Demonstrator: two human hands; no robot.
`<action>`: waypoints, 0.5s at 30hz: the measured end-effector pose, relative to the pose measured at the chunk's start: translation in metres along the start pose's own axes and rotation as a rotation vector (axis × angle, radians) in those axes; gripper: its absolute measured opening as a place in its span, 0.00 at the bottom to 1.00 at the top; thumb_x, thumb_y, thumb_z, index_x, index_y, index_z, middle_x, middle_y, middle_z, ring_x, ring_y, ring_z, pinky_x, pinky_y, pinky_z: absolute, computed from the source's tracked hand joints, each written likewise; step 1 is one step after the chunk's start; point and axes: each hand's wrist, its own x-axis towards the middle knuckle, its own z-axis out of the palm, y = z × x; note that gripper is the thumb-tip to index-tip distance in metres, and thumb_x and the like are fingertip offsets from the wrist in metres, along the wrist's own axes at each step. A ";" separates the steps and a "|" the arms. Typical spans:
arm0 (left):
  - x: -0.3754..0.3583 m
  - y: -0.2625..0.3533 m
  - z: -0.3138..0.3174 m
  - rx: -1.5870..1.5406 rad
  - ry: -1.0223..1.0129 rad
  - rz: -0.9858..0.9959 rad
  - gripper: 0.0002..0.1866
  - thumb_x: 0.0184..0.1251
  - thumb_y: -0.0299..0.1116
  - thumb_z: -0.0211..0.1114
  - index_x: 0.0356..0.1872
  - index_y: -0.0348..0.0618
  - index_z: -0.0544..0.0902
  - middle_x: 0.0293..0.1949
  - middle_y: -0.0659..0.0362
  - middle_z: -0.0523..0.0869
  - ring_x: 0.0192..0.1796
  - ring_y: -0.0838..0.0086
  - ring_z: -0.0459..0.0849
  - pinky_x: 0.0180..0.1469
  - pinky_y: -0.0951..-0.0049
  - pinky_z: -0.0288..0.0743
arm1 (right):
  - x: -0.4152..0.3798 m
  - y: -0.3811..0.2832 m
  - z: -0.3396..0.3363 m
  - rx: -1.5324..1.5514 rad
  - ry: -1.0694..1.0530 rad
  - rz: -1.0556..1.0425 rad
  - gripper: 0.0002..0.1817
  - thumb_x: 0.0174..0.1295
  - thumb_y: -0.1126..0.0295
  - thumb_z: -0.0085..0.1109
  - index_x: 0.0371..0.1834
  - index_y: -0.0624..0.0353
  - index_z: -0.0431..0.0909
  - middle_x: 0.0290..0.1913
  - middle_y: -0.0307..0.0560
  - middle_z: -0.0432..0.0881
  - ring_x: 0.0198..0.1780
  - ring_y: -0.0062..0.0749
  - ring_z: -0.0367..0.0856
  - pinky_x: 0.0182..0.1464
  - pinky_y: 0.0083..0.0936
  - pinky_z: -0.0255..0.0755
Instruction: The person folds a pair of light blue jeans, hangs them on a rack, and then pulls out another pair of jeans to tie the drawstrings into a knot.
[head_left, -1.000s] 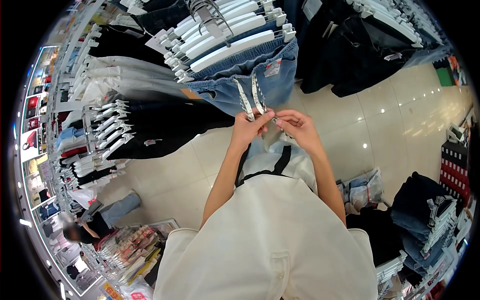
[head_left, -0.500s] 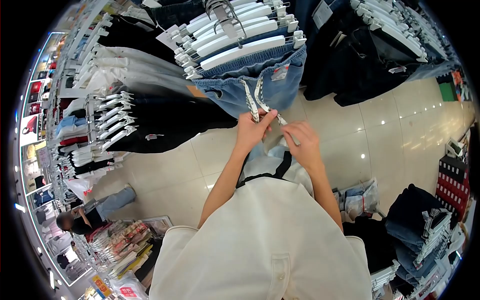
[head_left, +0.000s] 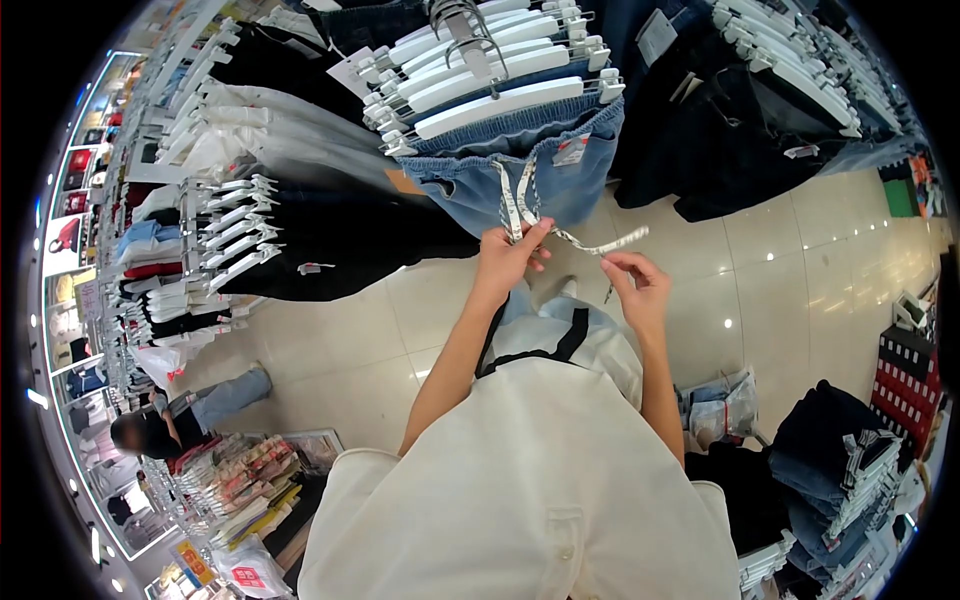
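Note:
A pair of light blue denim jeans [head_left: 585, 185] with an elastic waistband hangs from a white clip hanger [head_left: 500, 108] in front of me. From its waist comes a patterned white-and-black drawstring [head_left: 528, 205]. My left hand [head_left: 512, 262] is closed on the drawstring just below the waistband, pinching it between thumb and fingers. To the right, my right hand [head_left: 640, 290] has thumb and fingertips pinched at the drawstring's loose part. One end of the string sticks out rightward above these fingertips, and a thin dark piece dangles below them.
Black trousers [head_left: 350, 245] and white garments [head_left: 260, 125] hang at left, dark trousers [head_left: 720, 150] at right. A person [head_left: 165, 430] is at lower left beside packaged goods [head_left: 250, 475]. Folded jeans [head_left: 820, 440] lie at lower right. Tiled floor [head_left: 770, 270] shows between racks.
My right hand has moved right and slightly down, away from my left hand, drawing the drawstring's loose part out sideways. My left hand keeps its pinch.

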 end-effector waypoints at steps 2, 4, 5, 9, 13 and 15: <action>0.001 0.002 -0.003 -0.029 0.010 0.014 0.15 0.72 0.38 0.70 0.45 0.34 0.89 0.36 0.61 0.90 0.30 0.82 0.84 0.28 0.80 0.76 | -0.003 0.000 -0.004 -0.003 -0.056 0.001 0.06 0.62 0.79 0.70 0.41 0.65 0.87 0.39 0.42 0.89 0.41 0.22 0.83 0.49 0.20 0.76; 0.002 0.003 -0.006 0.013 -0.043 -0.013 0.15 0.72 0.39 0.69 0.45 0.34 0.89 0.36 0.60 0.90 0.30 0.81 0.84 0.28 0.79 0.77 | -0.005 0.006 -0.009 -0.098 -0.038 -0.002 0.06 0.62 0.79 0.69 0.41 0.66 0.87 0.40 0.42 0.89 0.42 0.22 0.83 0.50 0.20 0.75; 0.001 0.004 -0.006 0.011 -0.042 -0.011 0.15 0.72 0.39 0.69 0.45 0.34 0.89 0.36 0.60 0.90 0.30 0.81 0.84 0.28 0.79 0.77 | -0.003 0.009 -0.012 -0.100 -0.040 -0.003 0.06 0.62 0.79 0.69 0.41 0.66 0.87 0.40 0.42 0.89 0.42 0.22 0.83 0.50 0.20 0.75; -0.004 0.006 -0.005 0.062 -0.109 -0.068 0.15 0.73 0.40 0.68 0.43 0.35 0.88 0.34 0.58 0.89 0.28 0.80 0.83 0.27 0.78 0.76 | 0.001 0.006 -0.014 -0.022 0.075 -0.008 0.06 0.62 0.80 0.70 0.42 0.66 0.86 0.40 0.42 0.88 0.42 0.22 0.82 0.50 0.20 0.75; -0.003 0.005 -0.008 -0.272 -0.220 -0.118 0.14 0.76 0.40 0.64 0.46 0.36 0.85 0.31 0.59 0.87 0.25 0.79 0.80 0.25 0.77 0.73 | 0.003 0.004 -0.010 0.040 -0.007 -0.008 0.07 0.62 0.80 0.70 0.43 0.66 0.86 0.40 0.42 0.87 0.42 0.21 0.82 0.47 0.18 0.74; -0.002 0.004 -0.011 -0.338 -0.273 -0.124 0.14 0.78 0.40 0.63 0.47 0.36 0.84 0.30 0.59 0.86 0.24 0.79 0.79 0.25 0.76 0.71 | 0.007 0.006 -0.005 0.134 -0.073 0.073 0.08 0.63 0.79 0.70 0.44 0.66 0.85 0.40 0.41 0.87 0.41 0.20 0.81 0.46 0.17 0.74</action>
